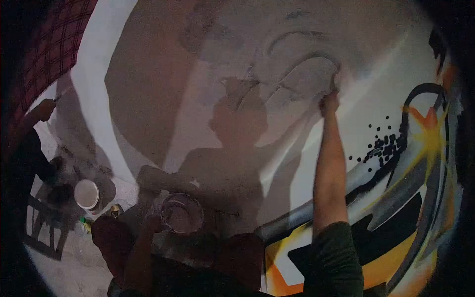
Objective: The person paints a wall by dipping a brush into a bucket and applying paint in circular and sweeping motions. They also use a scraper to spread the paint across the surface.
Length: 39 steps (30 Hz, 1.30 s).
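Right hand (329, 102): raised at full arm's reach and pressed to the pale grey-white plastered wall (163, 64), at the right end of a cluster of curved grey brush strokes (297, 74). Fingers bunched shut; any tool inside the grip is too blurred to identify. Dark green sleeve (334, 257) covering the upper arm.

Left hand (156, 222): low, in shadow, closed on the left side of a small round clear-sided pail (182, 214). Pail held roughly upright in front of the body, with pale contents visible inside, probably paint. Well apart from the right hand.

Cast on the wall between both hands: dark shadow of a head and shoulders (237, 128).

Right of the raised arm: orange, black and grey spray-painted mural (396, 198), with a scatter of black dots near the forearm.

Lower left: white round plastic bucket (86, 194) standing on the pale concrete floor (74, 267) near the base of the wall.

Far left: second person in dark clothing, one hand (45, 109) raised against the wall with a thin tool, well apart from the wearer's hands.
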Each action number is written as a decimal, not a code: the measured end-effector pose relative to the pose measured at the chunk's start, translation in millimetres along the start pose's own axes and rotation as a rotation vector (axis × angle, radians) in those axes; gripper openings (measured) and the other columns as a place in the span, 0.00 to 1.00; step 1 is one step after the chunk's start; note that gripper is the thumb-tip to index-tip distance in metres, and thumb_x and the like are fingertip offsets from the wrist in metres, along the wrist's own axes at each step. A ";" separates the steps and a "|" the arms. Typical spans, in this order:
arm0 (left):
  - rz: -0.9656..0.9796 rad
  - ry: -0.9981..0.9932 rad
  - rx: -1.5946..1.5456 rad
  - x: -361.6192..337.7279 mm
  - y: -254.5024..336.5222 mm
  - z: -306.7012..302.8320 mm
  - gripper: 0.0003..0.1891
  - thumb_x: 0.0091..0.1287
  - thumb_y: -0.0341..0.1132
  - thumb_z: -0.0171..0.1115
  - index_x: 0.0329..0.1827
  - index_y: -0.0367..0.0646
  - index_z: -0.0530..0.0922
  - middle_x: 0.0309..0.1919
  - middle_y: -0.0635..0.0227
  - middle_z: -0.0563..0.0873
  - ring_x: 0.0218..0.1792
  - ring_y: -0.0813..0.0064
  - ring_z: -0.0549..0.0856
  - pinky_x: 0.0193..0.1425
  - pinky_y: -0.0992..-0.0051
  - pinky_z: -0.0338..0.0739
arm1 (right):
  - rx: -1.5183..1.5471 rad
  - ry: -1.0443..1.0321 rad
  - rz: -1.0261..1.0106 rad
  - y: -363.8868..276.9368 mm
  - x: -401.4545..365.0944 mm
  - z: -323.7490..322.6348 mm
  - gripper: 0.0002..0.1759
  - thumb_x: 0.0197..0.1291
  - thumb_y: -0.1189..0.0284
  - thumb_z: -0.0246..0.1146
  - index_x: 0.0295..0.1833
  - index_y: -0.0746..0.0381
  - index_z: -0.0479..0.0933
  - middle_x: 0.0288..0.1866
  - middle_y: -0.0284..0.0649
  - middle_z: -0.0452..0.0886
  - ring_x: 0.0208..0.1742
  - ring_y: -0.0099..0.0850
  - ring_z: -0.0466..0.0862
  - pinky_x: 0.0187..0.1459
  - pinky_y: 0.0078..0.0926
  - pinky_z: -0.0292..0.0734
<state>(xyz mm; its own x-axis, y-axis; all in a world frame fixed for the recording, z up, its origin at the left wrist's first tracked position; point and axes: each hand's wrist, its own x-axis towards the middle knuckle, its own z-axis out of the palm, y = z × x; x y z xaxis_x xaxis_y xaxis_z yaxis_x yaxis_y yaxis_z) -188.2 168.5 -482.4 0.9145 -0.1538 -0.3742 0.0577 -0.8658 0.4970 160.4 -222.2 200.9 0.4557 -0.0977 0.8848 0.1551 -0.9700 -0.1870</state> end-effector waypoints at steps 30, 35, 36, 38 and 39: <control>0.034 0.154 -0.211 -16.9 33.0 -41.9 0.33 0.63 0.47 0.58 0.72 0.53 0.62 0.66 0.53 0.71 0.65 0.53 0.73 0.69 0.57 0.66 | 0.173 -0.390 -0.256 -184.6 -98.6 1.6 0.30 0.72 0.52 0.43 0.49 0.69 0.77 0.46 0.55 0.82 0.47 0.48 0.83 0.47 0.42 0.76; -0.025 0.018 -0.146 -17.9 23.1 -27.3 0.35 0.62 0.43 0.58 0.74 0.53 0.60 0.66 0.51 0.70 0.65 0.52 0.73 0.69 0.57 0.67 | -0.600 -0.614 -0.745 -153.3 -44.1 -77.0 0.33 0.68 0.44 0.46 0.53 0.65 0.77 0.52 0.53 0.81 0.54 0.51 0.79 0.55 0.48 0.73; -0.021 0.024 -0.139 -19.2 26.0 -29.8 0.35 0.62 0.43 0.58 0.74 0.53 0.59 0.66 0.50 0.70 0.65 0.52 0.72 0.68 0.57 0.67 | -0.781 -0.606 -0.753 -149.7 -29.9 -90.3 0.33 0.68 0.44 0.47 0.53 0.63 0.77 0.51 0.51 0.81 0.50 0.51 0.81 0.52 0.48 0.76; -0.021 0.052 -0.075 -17.0 23.3 -27.6 0.34 0.62 0.44 0.58 0.73 0.49 0.61 0.63 0.49 0.74 0.61 0.51 0.76 0.64 0.56 0.71 | -0.540 -0.369 -0.678 -110.2 -7.1 -91.6 0.32 0.69 0.43 0.44 0.53 0.60 0.77 0.44 0.48 0.84 0.43 0.45 0.86 0.45 0.44 0.81; -0.035 0.052 -0.081 -17.4 22.0 -25.1 0.33 0.62 0.45 0.58 0.71 0.48 0.62 0.62 0.49 0.75 0.60 0.50 0.77 0.63 0.56 0.72 | -0.261 -0.350 -0.428 -89.0 -10.5 -77.3 0.32 0.69 0.43 0.44 0.53 0.60 0.77 0.41 0.48 0.84 0.39 0.44 0.85 0.43 0.42 0.81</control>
<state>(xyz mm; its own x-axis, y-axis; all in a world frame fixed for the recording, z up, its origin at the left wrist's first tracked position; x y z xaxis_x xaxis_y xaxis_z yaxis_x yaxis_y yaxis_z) -192.8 164.2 -445.3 0.9308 -0.0972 -0.3523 0.1206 -0.8284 0.5470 74.0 -152.0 241.2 0.6682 0.3490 0.6571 0.1888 -0.9338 0.3039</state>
